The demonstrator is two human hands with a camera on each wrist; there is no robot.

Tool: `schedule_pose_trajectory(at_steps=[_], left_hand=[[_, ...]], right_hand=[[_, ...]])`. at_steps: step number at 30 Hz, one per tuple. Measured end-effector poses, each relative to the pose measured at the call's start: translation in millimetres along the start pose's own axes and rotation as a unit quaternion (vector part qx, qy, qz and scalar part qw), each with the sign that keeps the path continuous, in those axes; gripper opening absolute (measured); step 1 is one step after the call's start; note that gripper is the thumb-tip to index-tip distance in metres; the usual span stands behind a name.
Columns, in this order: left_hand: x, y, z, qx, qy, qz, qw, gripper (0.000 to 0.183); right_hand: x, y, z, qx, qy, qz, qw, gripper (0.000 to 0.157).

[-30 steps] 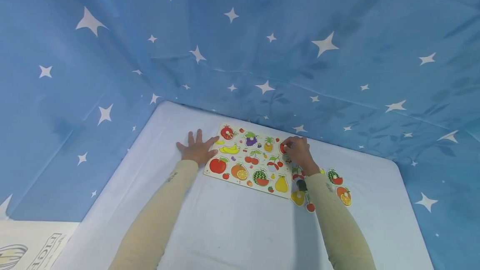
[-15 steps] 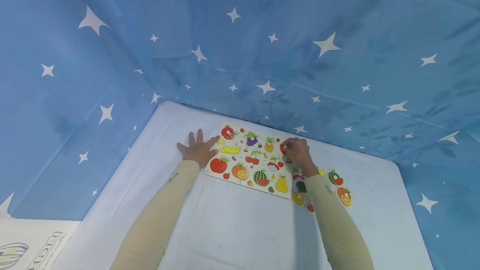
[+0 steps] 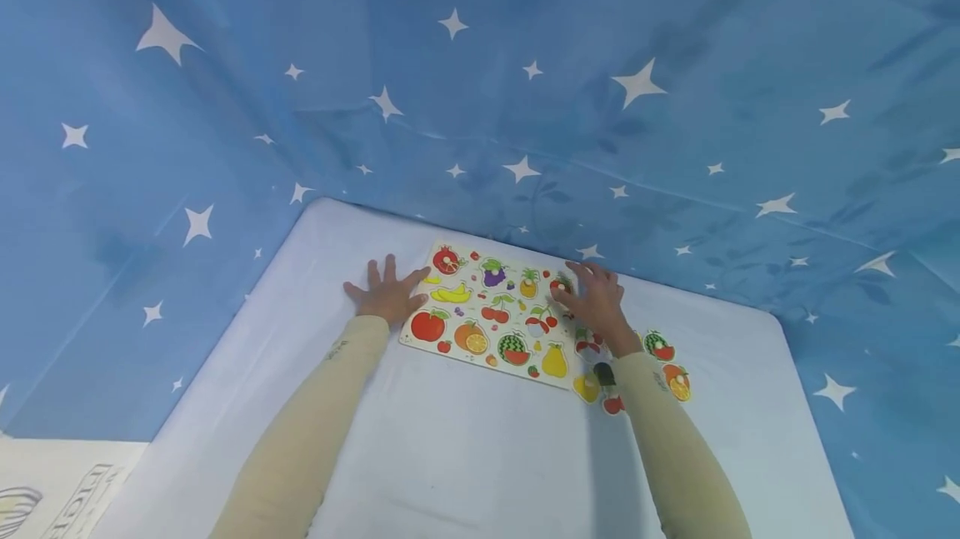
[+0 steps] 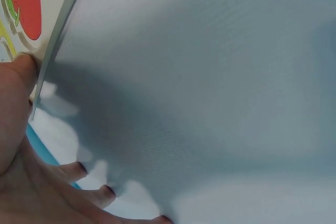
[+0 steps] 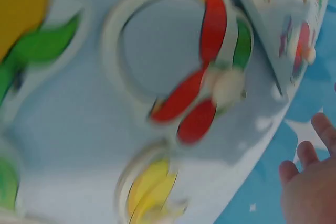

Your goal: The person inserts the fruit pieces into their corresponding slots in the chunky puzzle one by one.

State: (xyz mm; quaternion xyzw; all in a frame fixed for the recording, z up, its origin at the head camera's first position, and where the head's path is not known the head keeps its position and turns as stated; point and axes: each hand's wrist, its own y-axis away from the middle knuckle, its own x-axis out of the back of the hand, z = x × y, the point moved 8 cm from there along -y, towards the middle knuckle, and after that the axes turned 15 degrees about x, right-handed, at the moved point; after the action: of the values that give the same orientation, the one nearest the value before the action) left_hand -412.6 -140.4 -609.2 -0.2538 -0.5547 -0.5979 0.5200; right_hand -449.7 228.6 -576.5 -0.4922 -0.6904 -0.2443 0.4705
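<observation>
A fruit puzzle board [image 3: 463, 354] lies on the white table. My left hand [image 3: 386, 299] rests spread at its left edge; in the left wrist view the thumb [image 4: 25, 72] lies on the board's rim, the other fingers on the cloth. At the board's upper right corner, a red fruit puzzle piece [image 3: 560, 284] sits in its place. My right hand [image 3: 597, 301] is right beside that piece, with fingers apart and nothing held. The right wrist view shows the same piece [image 5: 302, 51] with its pale knob free of the fingers [image 5: 307, 153].
Right of the board lie loose puzzle pieces: a watermelon [image 3: 659, 346], an orange [image 3: 677, 382], a yellow pear [image 3: 587, 389] and a red one [image 3: 613, 405]. My right sleeve [image 3: 660, 431] partly covers several. A blue star-patterned curtain [image 3: 480, 106] hangs behind the table.
My right hand has let go of the red fruit piece's knob, and its fingers have spread. The left hand stays on the board's edge. The head view has shifted slightly.
</observation>
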Motion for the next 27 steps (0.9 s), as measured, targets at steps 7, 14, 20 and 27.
schedule_pose_trajectory(at_steps=[7,14,20,27], left_hand=[[-4.7,-4.2,-0.7,-0.005,0.005,-0.010,0.9999,0.067],[-9.1,-9.5,-1.8,-0.008,0.009,-0.016,0.9998,0.069],[-8.1,-5.9,-2.0,-0.008,0.021,-0.023,0.9995,0.069],[-5.2,0.1,1.7,-0.009,0.019,-0.023,0.9995,0.069]], right_hand=[[22.5,30.1,18.4,-0.022,-0.037,0.004,0.999,0.071],[39.1,62.1,42.9,-0.071,-0.037,-0.015,0.997,0.075],[49.8,89.6,66.7,-0.111,-0.055,-0.029,0.992,0.078],[59.5,118.5,86.9,-0.125,-0.044,-0.037,0.990,0.079]])
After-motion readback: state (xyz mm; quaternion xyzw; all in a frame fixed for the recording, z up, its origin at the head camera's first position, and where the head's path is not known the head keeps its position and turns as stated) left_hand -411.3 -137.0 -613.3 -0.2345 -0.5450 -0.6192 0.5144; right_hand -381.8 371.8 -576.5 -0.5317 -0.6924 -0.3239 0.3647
